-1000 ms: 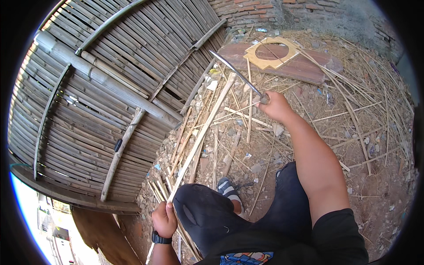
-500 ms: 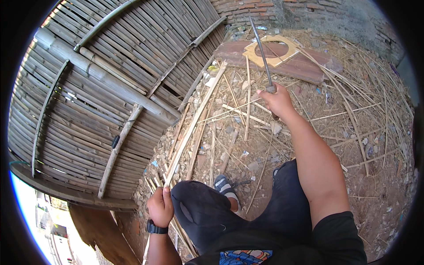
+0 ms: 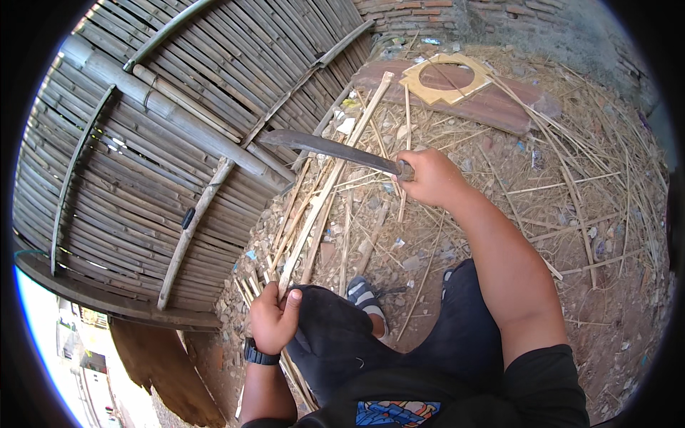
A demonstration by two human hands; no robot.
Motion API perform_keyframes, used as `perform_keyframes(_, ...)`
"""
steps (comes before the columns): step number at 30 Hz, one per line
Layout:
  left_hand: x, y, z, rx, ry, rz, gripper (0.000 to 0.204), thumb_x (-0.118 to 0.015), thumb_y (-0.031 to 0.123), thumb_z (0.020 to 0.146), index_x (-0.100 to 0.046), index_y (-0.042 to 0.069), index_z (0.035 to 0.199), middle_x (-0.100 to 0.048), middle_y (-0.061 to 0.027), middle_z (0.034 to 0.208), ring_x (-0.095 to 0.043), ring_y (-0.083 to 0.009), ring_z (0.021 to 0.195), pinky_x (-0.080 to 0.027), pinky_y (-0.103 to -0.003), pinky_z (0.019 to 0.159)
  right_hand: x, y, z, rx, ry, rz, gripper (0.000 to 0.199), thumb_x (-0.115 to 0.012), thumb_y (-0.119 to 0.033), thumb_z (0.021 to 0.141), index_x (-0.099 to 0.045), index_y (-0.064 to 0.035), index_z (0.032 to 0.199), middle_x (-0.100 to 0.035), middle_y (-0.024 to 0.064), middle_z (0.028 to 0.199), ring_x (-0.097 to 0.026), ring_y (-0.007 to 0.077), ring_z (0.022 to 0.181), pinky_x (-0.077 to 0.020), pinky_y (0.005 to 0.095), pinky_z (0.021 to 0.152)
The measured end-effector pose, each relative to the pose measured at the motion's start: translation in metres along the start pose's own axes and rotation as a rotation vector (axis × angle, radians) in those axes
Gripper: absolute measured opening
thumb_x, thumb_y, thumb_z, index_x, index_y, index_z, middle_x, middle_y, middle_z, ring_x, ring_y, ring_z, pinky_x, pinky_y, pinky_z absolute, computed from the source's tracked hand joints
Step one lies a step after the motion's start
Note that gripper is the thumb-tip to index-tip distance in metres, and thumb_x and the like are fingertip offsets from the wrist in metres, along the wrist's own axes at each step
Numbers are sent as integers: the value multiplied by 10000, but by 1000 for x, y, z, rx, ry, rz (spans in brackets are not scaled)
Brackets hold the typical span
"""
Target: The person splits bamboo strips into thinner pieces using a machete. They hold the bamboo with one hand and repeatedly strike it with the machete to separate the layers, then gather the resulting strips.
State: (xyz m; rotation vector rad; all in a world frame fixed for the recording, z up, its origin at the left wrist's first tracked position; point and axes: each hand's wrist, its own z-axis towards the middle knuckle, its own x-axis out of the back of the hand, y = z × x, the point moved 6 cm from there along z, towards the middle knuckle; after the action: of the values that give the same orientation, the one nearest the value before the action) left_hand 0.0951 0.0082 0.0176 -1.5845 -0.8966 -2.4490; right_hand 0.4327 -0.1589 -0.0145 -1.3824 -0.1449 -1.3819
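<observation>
My right hand [image 3: 428,178] grips the handle of a long dark machete [image 3: 328,148], whose blade points left across a long bamboo slat [image 3: 332,178]. The slat runs from beside my knee up toward the far ground. My left hand [image 3: 272,317], with a black watch on the wrist, holds the near end of that slat next to my raised knee. More thin bamboo strips lie beside it on the dirt.
A woven bamboo fence panel [image 3: 143,143] fills the left side. A reddish board [image 3: 492,103] with a pale wooden frame with a round hole [image 3: 446,77] lies at the back. Scattered bamboo strips and straw [image 3: 585,185] cover the ground; a brick wall [image 3: 428,14] stands behind.
The machete swung from pointing up and away to lying level with the blade pointing left over the slat. My right hand drew closer. My left hand moved up along the slat.
</observation>
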Motion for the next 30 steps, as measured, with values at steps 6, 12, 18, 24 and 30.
perform_keyframes(6, -7, 0, 0, 83, -60, -161, 466, -698, 354, 964, -472, 13, 740, -444, -76, 558, -410, -124, 549, -379, -339, 499, -4, -53, -16, 394, -18, -212, 259, -723, -169, 759, -668, -113, 1006, -701, 136, 811, -694, 366, 785, -548, 480, 716)
perform_keyframes(12, -4, -8, -5, 130, -181, -199, 441, -676, 352, 987, -496, 23, 754, -447, -4, 610, -385, -60, 608, -358, -292, 512, 24, 31, 1, -152, 223, -31, 258, -723, -168, 761, -675, -125, 1010, -708, 129, 842, -698, 353, 794, -555, 470, 724)
perform_keyframes(18, -23, -26, -17, 248, -313, -534, 441, -595, 411, 1030, -569, 14, 841, -465, 52, 653, -394, -60, 637, -358, -275, 539, -15, -51, -14, 355, -29, -192, 238, -726, -167, 749, -655, -120, 971, -707, 137, 846, -696, 358, 815, -555, 473, 717)
perform_keyframes(24, -5, -29, -22, 164, -274, -260, 454, -586, 413, 1034, -581, -12, 875, -493, 48, 664, -413, -59, 641, -364, -273, 543, 9, 18, 6, -7, 100, 55, 193, -734, -180, 761, -666, -92, 919, -667, 159, 709, -685, 386, 725, -531, 489, 660)
perform_keyframes(30, -15, -17, -23, 211, -279, -422, 434, -586, 401, 1036, -574, 1, 870, -486, 42, 680, -397, -57, 668, -353, -268, 568, -19, -32, -11, 268, -49, -156, 210, -730, -163, 770, -681, -102, 965, -686, 147, 771, -696, 365, 769, -542, 475, 684)
